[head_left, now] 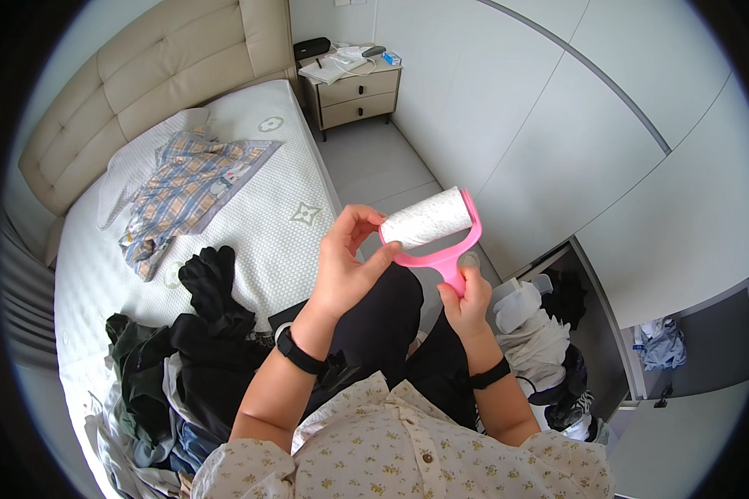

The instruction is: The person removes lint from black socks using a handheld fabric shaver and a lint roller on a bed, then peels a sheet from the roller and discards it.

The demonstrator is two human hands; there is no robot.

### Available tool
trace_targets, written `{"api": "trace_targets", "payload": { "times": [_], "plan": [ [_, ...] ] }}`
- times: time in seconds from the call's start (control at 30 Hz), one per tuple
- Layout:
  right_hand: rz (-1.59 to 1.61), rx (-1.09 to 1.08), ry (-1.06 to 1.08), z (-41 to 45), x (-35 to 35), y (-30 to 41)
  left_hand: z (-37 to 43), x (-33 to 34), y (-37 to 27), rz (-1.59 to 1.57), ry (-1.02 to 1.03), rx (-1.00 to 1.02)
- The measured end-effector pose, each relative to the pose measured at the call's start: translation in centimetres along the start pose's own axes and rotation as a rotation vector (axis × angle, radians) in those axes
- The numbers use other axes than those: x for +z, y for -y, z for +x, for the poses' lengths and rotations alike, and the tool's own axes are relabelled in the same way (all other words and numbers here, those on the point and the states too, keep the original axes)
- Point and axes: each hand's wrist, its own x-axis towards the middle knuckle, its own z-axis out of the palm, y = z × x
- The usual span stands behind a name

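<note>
A lint roller (427, 218) with a pink plastic frame and a white, speckled adhesive roll is held up in front of me, above my lap. My right hand (467, 300) grips its pink handle (450, 274) from below. At the roll's left end, the fingers and thumb of my left hand (352, 262) pinch the edge where roll and frame meet. Black trousers (374, 324) cover my legs beneath the roller.
On the left, a bed (268, 249) carries a plaid cloth (181, 181), black gloves (212, 287) and a heap of dark clothes (143, 374). A nightstand (356, 93) stands at the back. To the right, an open wardrobe compartment holds a pile of clothes (537, 349).
</note>
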Motion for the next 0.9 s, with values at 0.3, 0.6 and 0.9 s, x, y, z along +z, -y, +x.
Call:
{"api": "trace_targets", "payload": {
  "times": [0.3,0.6,0.9],
  "plan": [
    [-0.003,0.017,0.003,-0.06,-0.1,0.1,-0.02,0.09,0.06,0.035,-0.01,-0.016],
    [0.017,0.041,0.015,-0.18,0.25,0.09,-0.21,-0.25,0.06,0.049,-0.025,-0.02],
    [0.0,0.006,-0.002,0.06,0.42,0.37,-0.35,-0.23,0.26,0.096,-0.038,0.0]
  ]
}}
